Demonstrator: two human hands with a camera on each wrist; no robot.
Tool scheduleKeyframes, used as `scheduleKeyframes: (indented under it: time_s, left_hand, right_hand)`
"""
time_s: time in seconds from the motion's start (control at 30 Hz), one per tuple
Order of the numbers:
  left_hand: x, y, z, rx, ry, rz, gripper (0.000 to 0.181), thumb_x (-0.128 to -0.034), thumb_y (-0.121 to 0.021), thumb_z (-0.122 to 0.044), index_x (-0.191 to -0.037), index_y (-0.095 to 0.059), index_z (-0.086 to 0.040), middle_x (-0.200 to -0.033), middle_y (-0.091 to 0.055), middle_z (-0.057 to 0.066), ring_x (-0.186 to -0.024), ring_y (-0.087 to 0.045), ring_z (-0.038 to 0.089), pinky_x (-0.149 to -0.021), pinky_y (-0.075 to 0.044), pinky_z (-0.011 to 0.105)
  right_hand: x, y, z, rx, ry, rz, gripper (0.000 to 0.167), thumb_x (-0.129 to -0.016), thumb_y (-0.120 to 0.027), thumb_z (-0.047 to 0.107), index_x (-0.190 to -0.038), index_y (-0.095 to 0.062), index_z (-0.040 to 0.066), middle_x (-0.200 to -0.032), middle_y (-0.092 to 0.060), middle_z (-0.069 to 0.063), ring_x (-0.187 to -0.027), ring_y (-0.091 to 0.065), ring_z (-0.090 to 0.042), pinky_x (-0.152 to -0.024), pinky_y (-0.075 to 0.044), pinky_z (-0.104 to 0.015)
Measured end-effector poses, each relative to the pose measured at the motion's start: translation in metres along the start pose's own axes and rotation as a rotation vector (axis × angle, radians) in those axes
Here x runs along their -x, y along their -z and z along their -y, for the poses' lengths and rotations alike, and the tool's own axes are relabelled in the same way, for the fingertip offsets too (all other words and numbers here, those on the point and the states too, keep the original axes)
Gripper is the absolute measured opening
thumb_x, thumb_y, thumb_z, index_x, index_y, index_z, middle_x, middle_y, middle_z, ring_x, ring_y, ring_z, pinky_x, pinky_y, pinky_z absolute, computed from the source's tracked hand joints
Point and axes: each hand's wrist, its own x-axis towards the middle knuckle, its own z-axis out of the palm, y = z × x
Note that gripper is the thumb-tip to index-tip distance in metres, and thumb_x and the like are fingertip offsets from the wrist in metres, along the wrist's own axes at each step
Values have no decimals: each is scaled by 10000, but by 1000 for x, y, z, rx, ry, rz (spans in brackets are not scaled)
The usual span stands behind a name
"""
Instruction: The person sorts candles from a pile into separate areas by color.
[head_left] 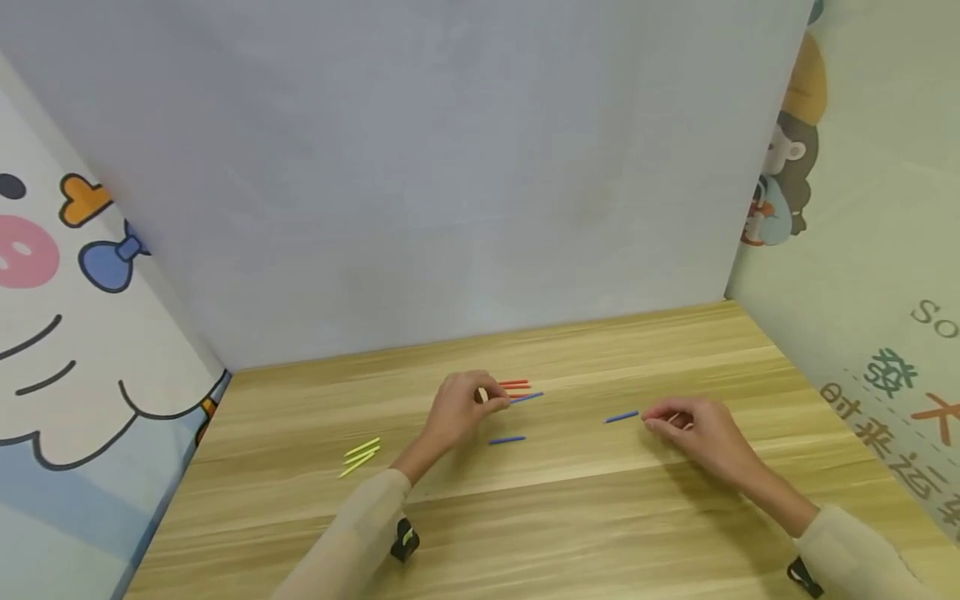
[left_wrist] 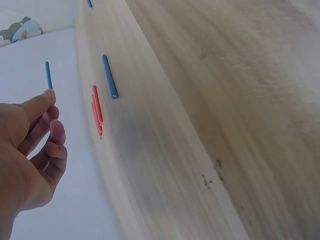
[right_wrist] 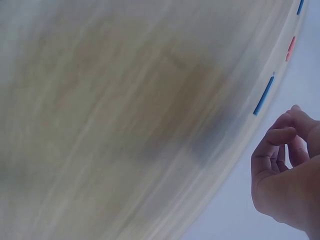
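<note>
My left hand (head_left: pixel 461 408) pinches a thin blue stick (head_left: pixel 527 397) between thumb and fingertips, over the red sticks (head_left: pixel 514 386) on the wooden table. In the left wrist view the held stick points up from the fingertips. A second blue stick (head_left: pixel 507 440) lies on the table in front of that hand. My right hand (head_left: pixel 693 429) hovers above the table with loosely curled fingers, and nothing shows between them. Just left of its fingertips is another blue stick (head_left: pixel 621 417), apparently apart from them; the right wrist view also shows a gap.
Several yellow sticks (head_left: pixel 360 456) lie loosely grouped on the table (head_left: pixel 540 533), left of my left forearm. A pale grey panel (head_left: pixel 465 183) rises along the table's far edge. Printed panels stand at left (head_left: pixel 67 350) and right (head_left: pixel 862 275).
</note>
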Motion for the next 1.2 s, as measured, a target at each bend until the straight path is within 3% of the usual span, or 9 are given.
scheduleKeyframes:
  time_s: [0.37, 0.8, 1.2]
  left_hand:
    - [-16, -13, 1, 8, 15, 12, 61, -907, -844, -168, -878, -819, -121, -849, -761, -30, -690, -607, 76, -653, -509, 239]
    - [-38, -34, -9, 25, 38, 88, 69, -936, -819, -194, -898, -822, -137, -897, -766, -33, -731, -591, 65, -690, -493, 243]
    - [-53, -57, -17, -12, -27, 126, 60, -923, -830, -177, -879, -827, -135, -893, -774, -31, -793, -648, 107, -732, -518, 274]
  right_hand:
    - [7, -10, 16, -53, 9, 15, 53, -948, -797, 144, -998, -809, 129, -892, -770, 34, -750, -686, -98, -631, -550, -256]
    - [2, -32, 33, -108, -14, 56, 91, -941, -812, 193, -1016, -829, 144, -995, -793, 6, -756, -674, -77, -644, -551, -255]
    - [1, -40, 41, -146, -15, 94, 88, -927, -825, 173, -1007, -837, 137, -993, -792, -7, -755, -686, -81, -674, -573, -259]
